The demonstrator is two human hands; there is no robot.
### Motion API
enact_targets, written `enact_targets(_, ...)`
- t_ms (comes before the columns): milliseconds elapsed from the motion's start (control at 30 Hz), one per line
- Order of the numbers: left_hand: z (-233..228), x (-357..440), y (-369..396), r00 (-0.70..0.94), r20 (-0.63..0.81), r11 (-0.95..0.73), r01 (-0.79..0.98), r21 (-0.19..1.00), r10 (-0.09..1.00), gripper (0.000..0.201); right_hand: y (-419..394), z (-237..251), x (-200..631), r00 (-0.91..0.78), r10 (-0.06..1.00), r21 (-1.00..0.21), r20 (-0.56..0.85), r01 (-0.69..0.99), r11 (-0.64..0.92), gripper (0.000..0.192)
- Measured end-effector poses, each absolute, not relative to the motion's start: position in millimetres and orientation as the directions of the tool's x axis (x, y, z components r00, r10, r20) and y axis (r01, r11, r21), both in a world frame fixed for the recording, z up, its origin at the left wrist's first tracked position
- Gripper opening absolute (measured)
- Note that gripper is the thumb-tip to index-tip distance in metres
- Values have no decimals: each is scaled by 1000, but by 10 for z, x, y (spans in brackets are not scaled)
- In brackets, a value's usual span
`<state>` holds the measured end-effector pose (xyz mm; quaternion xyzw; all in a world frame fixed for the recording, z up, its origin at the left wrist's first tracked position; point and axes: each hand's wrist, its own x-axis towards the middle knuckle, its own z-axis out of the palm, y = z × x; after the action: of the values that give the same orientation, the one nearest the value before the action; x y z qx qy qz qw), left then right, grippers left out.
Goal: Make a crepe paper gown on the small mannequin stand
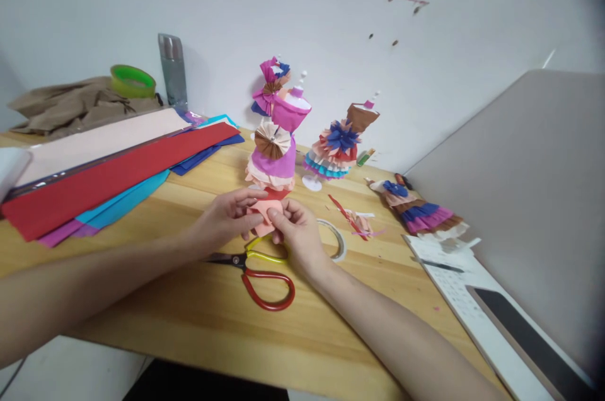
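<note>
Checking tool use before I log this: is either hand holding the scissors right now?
No, the scissors lie on the table while both hands pinch a pink paper piece.

Both hands meet over the middle of the wooden table [198, 319]: the left hand [222, 218] and right hand [297, 234] pinch a small pink folded paper [265, 212] between their fingertips. Red-handled scissors [258, 268] lie just at 6 o'clock of them. A purple paper-dress figure [276, 136] stands at 12 o'clock; coloured paper sheets [108, 168] lie at 10 o'clock.
</note>
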<state>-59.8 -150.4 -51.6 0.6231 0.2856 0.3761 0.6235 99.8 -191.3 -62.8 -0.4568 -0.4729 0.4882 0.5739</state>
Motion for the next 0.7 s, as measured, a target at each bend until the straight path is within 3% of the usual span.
enact_targets(100,-518,-601,-1505,549,127,-92,-92,992,826,40,-1923,-661,1008,57,995,-983,80,-159,88,34)
enact_targets(233,-492,-640,-1494,545,88,-53,-79,995,834,24,-1932,-690,1020,110,987,-967,119,-214,141,38)
enact_targets(400,-476,-655,-1493,542,-12,58,-67,996,840,37,-1958,-678,1029,137,954,-940,266,-182,288,28)
enact_targets(500,-482,-649,-1495,565,-38,98,-77,992,824,39,-1959,-686,1037,125,927,-925,353,-103,366,32)
enact_targets(700,-500,-627,-1485,566,-16,69,-73,995,824,26,-1900,-729,1039,85,964,-959,253,-109,262,28)
